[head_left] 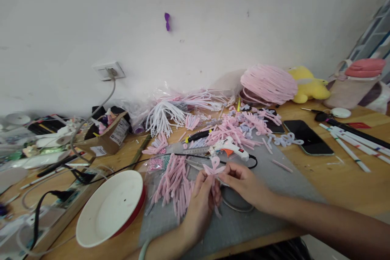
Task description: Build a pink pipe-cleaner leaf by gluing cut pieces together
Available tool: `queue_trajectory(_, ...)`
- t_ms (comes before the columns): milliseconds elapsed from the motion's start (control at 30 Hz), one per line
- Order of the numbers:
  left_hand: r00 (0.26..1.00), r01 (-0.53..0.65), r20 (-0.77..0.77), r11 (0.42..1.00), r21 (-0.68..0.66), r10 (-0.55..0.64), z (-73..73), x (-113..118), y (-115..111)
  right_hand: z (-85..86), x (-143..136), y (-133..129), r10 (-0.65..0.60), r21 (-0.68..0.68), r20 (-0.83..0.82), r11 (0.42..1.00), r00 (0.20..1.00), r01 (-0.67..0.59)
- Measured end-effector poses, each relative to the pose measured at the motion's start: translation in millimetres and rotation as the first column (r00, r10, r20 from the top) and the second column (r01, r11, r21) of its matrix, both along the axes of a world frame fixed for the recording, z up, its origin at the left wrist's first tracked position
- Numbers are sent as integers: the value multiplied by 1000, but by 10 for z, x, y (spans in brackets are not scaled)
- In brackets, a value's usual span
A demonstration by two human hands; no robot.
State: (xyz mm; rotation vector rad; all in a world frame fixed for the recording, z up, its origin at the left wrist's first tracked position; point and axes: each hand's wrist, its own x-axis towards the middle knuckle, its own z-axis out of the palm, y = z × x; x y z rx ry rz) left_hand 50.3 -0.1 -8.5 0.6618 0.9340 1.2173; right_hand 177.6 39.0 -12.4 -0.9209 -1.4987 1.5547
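The pink fuzzy piece (214, 167) is between the two hands, just on the near side of the glue gun (236, 149). The left hand (198, 205) is nearly closed, thumb and fingers pinching it from the left and below; the right hand (245, 183) is bent inward, its thumb and fingertips closed on the right edge. It looks very light and soft, with a bendy core that probably keeps whatever curve it is given; slipping seems a small worry, but a hard squeeze could flatten the pile or twist the loop out of line. The gathered middle, under the loop, seems the best place to take hold, leaving the outer tips free. It is pale pink, with one rounded loop standing at the top, pointed arms spreading to either side, and paler strands hanging below the fingers. To the near left of the glue gun lies a heap of pink fuzzy stems (173, 178); farther left sits the white bowl (111, 207). Nearer than the glue gun, beside the right hand, shows a dark-looped scissors handle (236, 201), partly hidden
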Motion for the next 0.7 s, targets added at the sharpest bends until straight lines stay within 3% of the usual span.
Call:
queue_trajectory(400, 999, -3, -42, 1000, -25, 2, -26, -6, 11, 45, 19, 29, -25, 98, 114, 995, 993, 14)
queue_trajectory(700, 1000, -28, -6, 999, -35, 28, 5, -7, 2, -12, 13, 29, -29, 127, 153, 992, 988, 9)
